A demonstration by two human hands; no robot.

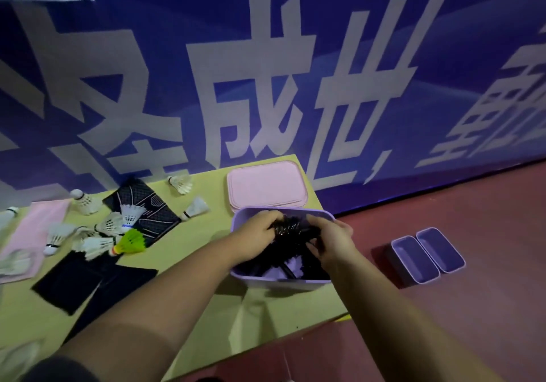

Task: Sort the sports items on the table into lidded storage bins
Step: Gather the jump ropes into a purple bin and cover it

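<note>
A lilac storage bin (267, 281) stands open at the right edge of the yellow table (189, 263). Both hands are inside it. My left hand (256, 231) and my right hand (331, 241) grip a bundle of black items (288, 228) above more black items in the bin. A stack of pink lids (266, 188) lies just behind the bin. Left of the bin lie several white shuttlecocks (97, 245), a green shuttlecock (131, 242), a patterned black cloth (147, 213), a plain black cloth (85, 281) and a pink towel (35, 234).
Two lilac bins (428, 253) stand open on the red floor to the right of the table. A blue banner wall with large white characters rises right behind the table. The table's right edge runs just past the bin.
</note>
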